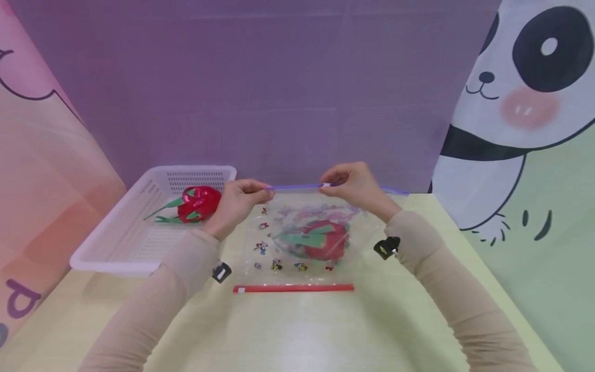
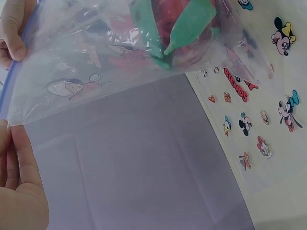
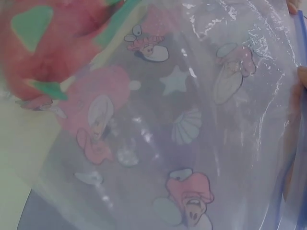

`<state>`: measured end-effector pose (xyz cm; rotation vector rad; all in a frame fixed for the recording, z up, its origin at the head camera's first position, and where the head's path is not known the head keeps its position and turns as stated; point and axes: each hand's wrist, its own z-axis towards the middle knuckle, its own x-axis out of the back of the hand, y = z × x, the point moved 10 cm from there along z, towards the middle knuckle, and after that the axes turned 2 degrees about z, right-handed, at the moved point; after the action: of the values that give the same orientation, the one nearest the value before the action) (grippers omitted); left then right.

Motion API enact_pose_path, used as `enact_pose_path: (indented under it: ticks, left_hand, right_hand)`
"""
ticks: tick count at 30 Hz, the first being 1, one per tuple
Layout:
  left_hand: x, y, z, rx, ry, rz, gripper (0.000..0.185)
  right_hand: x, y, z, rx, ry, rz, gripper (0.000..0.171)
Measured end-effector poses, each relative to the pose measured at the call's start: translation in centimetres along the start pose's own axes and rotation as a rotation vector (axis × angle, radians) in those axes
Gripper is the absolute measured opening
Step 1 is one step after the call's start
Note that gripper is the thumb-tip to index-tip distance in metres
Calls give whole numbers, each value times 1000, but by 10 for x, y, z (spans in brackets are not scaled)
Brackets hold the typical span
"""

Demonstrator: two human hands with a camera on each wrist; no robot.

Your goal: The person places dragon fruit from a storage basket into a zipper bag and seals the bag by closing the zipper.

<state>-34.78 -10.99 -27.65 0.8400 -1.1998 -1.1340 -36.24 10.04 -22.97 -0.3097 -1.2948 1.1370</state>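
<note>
Both hands hold the clear zip bag (image 1: 302, 243) up by its blue zip strip (image 1: 297, 186). The left hand (image 1: 237, 204) pinches one end in a narrow grip; the right hand (image 1: 355, 186) pinches the white slider (image 1: 327, 184) midway along. 1 red toy fruit (image 1: 321, 240) hangs inside, below both grips. This looks like the sealing step; next, the right grip likely draws the slider along while the left steadies.

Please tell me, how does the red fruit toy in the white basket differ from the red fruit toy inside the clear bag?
The basket toy lies uncovered in the white basket; the bag toy sits inside the clear zip bag. The basket toy is untouched, to the left of the left hand, while the bag toy's bag is pinched at its blue top strip by the left hand and right hand. Both are red with green leaves.
</note>
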Motion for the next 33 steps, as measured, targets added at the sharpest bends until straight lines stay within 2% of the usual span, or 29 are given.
enact_pose_path:
  ticks: [24,33]
  left_hand:
    - [3,-1,1,-14,3,-25,22]
    - [4,-4,0,10,0,-18,21]
  right_hand:
    - [14,8,-3,-4,16,-38,17]
    - [17,7,-2,-8,13,-64,16]
